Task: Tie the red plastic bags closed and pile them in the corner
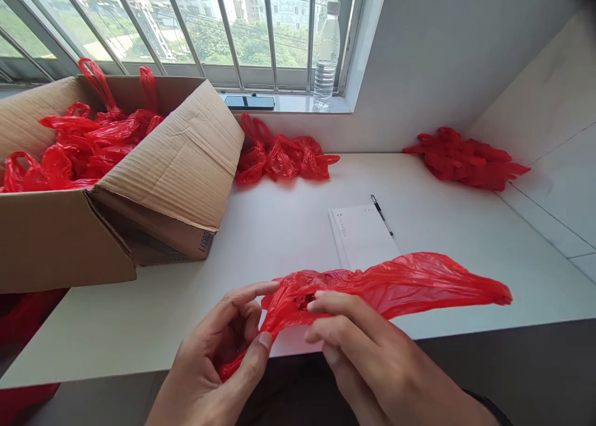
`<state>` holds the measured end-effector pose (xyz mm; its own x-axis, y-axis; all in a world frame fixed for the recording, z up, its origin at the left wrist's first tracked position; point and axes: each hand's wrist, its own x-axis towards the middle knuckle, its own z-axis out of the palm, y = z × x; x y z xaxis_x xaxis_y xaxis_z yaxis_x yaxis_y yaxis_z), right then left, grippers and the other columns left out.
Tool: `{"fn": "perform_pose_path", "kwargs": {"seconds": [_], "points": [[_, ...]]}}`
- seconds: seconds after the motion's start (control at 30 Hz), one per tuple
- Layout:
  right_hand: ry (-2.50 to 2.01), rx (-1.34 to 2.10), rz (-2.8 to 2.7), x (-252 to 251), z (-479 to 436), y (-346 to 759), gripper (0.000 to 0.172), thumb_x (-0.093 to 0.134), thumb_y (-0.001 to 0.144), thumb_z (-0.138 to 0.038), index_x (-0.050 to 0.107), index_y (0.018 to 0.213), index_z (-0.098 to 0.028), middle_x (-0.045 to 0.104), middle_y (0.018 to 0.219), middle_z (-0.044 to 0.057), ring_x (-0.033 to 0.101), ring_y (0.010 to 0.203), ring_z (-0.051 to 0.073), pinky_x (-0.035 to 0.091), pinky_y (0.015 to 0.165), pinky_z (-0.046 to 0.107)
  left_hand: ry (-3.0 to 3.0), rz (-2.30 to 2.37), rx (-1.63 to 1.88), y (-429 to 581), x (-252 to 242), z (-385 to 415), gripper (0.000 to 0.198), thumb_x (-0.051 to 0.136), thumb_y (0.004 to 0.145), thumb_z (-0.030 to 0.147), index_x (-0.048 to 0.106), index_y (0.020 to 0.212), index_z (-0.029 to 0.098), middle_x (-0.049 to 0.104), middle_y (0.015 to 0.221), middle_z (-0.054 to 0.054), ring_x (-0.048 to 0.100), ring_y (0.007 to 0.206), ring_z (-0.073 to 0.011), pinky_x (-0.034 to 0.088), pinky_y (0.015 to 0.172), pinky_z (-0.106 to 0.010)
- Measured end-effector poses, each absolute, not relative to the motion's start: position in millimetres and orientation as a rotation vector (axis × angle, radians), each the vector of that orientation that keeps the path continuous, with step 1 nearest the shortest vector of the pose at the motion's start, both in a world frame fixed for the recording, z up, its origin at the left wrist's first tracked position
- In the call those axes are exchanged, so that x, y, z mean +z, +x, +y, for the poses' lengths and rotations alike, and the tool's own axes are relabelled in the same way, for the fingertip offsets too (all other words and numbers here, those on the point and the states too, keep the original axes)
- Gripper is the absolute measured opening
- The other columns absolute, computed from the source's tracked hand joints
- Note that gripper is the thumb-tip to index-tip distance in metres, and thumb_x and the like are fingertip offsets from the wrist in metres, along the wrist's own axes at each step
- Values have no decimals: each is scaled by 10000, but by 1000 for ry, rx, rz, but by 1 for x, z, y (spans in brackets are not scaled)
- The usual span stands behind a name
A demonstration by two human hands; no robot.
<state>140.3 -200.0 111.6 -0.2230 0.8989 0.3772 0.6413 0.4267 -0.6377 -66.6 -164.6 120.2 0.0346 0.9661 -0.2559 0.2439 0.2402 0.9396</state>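
Observation:
A thin red plastic bag (419,284) is stretched out above the table's front edge, its twisted end pointing right. My left hand (228,351) grips the bag's left end, the thumb pressed on the film and part of the bag bunched in the palm. Small dark bits show at a gap in the bag's middle; I cannot make out what they are. Over that gap, my right hand (372,351) has its fingers half stretched and apart, the index fingertip at the film. No firm hold by the right hand is visible.
An open cardboard box (177,159) full of red bags (112,131) stands at left. Tied red bags (288,158) lie by the wall, and a red pile (465,159) lies at right. A notebook (365,233), pen (382,216), phone (250,102) and water bottle (326,59) are beyond.

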Motion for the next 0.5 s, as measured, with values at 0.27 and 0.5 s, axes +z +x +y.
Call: {"fn": "perform_pose_path", "kwargs": {"seconds": [0.27, 0.5], "points": [[-1496, 371, -2203, 69, -171, 137, 181, 441, 931, -157, 602, 976, -225, 579, 628, 8, 536, 469, 165, 418, 426, 283, 1360, 1421, 922, -72, 114, -168, 375, 734, 806, 436, 686, 1163, 330, 586, 853, -3, 594, 729, -146, 514, 671, -189], [-1514, 815, -2192, 70, -156, 148, 365, 523, 938, -229, 483, 1300, -203, 664, 804, 19, 622, 596, 177, 500, 502, 286, 1502, 1402, 529, -87, 93, -159, 292, 586, 908, 540, 667, 947, 262, 593, 792, -7, 527, 670, -160, 446, 602, -226]]}}
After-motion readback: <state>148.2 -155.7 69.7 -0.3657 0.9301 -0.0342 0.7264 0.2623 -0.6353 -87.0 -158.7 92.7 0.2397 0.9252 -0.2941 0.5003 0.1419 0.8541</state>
